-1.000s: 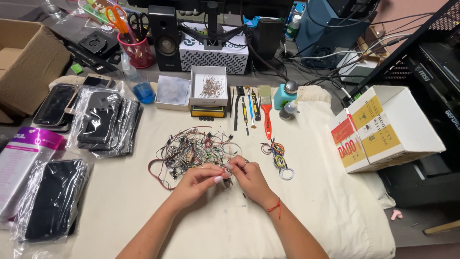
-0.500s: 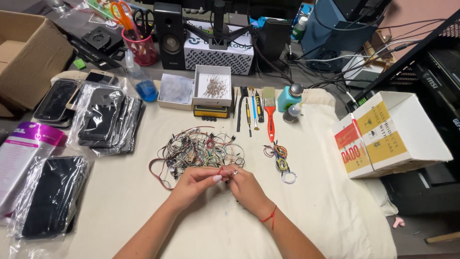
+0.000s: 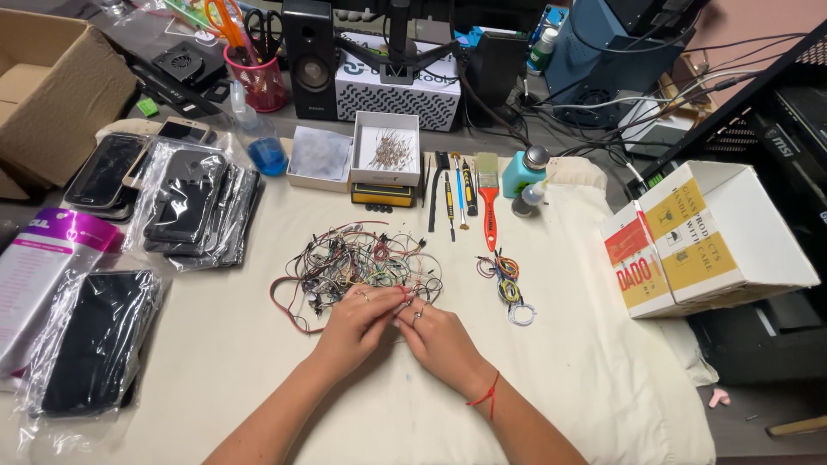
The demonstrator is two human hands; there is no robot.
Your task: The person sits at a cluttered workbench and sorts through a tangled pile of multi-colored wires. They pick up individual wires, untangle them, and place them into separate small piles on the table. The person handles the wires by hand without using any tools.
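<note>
Your left hand (image 3: 353,323) and right hand (image 3: 435,337) meet fingertip to fingertip, pinching wires at the near edge of the wire tangle (image 3: 357,258), on the cream cloth (image 3: 258,362) covering the table. Beyond: small boxes (image 3: 385,148), brush (image 3: 488,200). Right: cardboard box (image 3: 706,237). Left: bagged phones (image 3: 185,207).

Bare cloth (image 3: 258,362) is open at the lower left and lower right of the frame. The tangled wires (image 3: 357,258) block the centre, bagged phones (image 3: 185,207) crowd the left side, and the cardboard box (image 3: 706,241) closes the right side.
</note>
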